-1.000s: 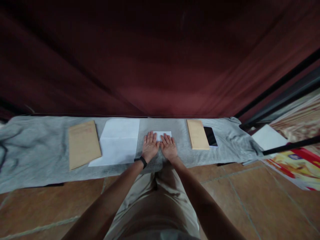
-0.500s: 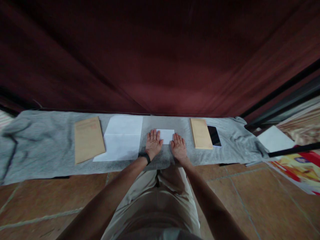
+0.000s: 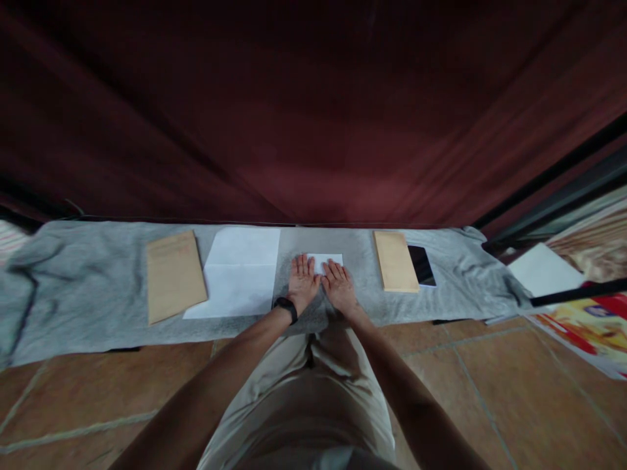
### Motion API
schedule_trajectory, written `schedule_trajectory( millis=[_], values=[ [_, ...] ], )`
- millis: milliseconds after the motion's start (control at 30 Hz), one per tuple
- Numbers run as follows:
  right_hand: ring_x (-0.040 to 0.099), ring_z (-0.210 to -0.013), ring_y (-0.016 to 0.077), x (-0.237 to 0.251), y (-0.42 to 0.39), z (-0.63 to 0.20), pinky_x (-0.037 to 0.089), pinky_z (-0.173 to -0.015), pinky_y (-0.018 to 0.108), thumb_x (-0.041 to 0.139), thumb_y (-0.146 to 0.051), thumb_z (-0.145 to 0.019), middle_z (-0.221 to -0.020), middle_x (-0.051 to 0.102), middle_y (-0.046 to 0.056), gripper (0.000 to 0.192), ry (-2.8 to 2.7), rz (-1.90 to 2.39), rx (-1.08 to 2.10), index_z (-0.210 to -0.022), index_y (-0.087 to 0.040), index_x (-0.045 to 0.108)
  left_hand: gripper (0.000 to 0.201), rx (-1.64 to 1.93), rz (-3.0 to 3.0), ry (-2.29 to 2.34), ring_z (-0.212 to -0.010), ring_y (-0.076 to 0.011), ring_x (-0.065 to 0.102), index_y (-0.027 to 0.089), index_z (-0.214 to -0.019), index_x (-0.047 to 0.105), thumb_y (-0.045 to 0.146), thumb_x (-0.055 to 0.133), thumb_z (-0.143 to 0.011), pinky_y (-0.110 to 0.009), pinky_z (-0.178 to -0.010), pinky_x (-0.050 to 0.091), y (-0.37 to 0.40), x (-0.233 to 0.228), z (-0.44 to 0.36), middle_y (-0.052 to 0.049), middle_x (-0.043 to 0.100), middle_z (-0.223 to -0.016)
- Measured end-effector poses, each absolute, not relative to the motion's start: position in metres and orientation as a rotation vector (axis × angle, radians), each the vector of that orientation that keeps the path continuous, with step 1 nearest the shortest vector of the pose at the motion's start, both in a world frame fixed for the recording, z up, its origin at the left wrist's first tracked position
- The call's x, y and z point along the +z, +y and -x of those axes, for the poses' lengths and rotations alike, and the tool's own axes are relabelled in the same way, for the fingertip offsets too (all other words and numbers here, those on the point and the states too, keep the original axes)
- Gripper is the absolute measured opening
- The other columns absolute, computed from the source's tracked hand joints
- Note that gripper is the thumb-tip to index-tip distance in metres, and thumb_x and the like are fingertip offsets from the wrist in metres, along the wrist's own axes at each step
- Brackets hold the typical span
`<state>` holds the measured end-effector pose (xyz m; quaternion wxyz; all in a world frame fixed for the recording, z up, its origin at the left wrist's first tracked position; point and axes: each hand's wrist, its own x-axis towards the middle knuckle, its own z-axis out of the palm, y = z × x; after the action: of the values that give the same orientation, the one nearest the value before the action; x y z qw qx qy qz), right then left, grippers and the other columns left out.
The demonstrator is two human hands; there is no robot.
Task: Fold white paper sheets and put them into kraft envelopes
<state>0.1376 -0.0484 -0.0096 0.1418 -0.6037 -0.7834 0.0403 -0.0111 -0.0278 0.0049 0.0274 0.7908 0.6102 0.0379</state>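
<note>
A small white piece of paper (image 3: 321,260), seemingly folded, lies on the grey cloth in front of me. My left hand (image 3: 303,282) rests flat over its left part, fingers stretched forward, with a dark band at the wrist. Flat on its right part lies my right hand (image 3: 339,286), fingers a little apart. Both palms face down and hide the near edge of the paper. To the left of my left hand is a larger white sheet (image 3: 240,281) with a crease across it.
A brown envelope (image 3: 175,277) overlaps the large sheet's left edge. On the right, a yellowish pad or block (image 3: 396,262) lies beside a dark phone (image 3: 422,266). The grey cloth (image 3: 98,281) covers a narrow surface against a dark red hanging fabric (image 3: 313,130). A colourful box (image 3: 588,326) is at far right.
My right hand has slid left across the small paper, close to my left hand, and now covers its right part. My left hand stays nearly in place.
</note>
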Motion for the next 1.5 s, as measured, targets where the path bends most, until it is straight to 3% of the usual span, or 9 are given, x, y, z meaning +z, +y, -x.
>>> schedule_trajectory(
  millis=[200,567,767,967,1500],
  values=[
    [0.038,-0.148,0.028,-0.015,-0.048,-0.149,0.025,-0.122,0.048,0.034,-0.032,-0.107,-0.162,0.04,0.013,0.053,-2.135,1.853,0.082,-0.156,-0.013,0.042,0.064,0.124,-2.463,1.901,-0.155,-0.0374,0.023,0.002,-0.157,0.032,0.036,0.032,-0.103,-0.062,-0.125,0.011,-0.028,0.003,0.011,-0.026,0.027,-0.165],
    [0.035,-0.15,0.028,-0.014,-0.05,-0.17,0.024,-0.123,0.051,0.029,-0.028,-0.107,-0.162,0.041,0.014,0.054,-2.071,1.955,0.051,-0.157,-0.011,0.039,0.065,0.123,-2.474,1.874,-0.156,-0.0381,0.022,0.001,-0.159,0.029,0.034,0.031,-0.102,-0.066,-0.124,0.006,-0.026,0.001,0.01,-0.027,0.026,-0.164],
    [0.035,-0.151,0.0281,-0.003,-0.047,-0.167,0.026,-0.123,0.048,0.033,-0.026,-0.106,-0.164,0.037,0.017,0.055,-2.067,1.928,0.043,-0.157,-0.007,0.039,0.065,0.063,-2.489,1.875,-0.155,-0.0381,0.023,-0.002,-0.157,0.031,0.034,0.03,-0.103,-0.061,-0.126,0.008,-0.026,0.004,0.009,-0.028,0.027,-0.164],
    [0.036,-0.151,0.0222,-0.004,-0.054,-0.154,0.025,-0.124,0.044,0.035,-0.031,-0.107,-0.163,0.04,0.009,0.051,-2.279,1.712,0.158,-0.154,-0.017,0.046,0.064,0.096,-2.481,1.861,-0.156,-0.0378,0.022,-0.001,-0.157,0.031,0.033,0.03,-0.102,-0.064,-0.125,0.006,-0.026,0.003,0.009,-0.028,0.028,-0.164],
    [0.037,-0.15,0.0272,-0.011,-0.06,-0.159,0.021,-0.123,0.049,0.03,-0.028,-0.107,-0.162,0.041,0.013,0.053,-2.06,1.925,0.099,-0.156,-0.013,0.042,0.064,0.035,-2.539,1.792,-0.156,-0.0352,0.022,-0.007,-0.155,0.031,0.029,0.031,-0.101,-0.059,-0.128,0.007,-0.026,0.009,0.008,-0.03,0.028,-0.163]
  ],
)
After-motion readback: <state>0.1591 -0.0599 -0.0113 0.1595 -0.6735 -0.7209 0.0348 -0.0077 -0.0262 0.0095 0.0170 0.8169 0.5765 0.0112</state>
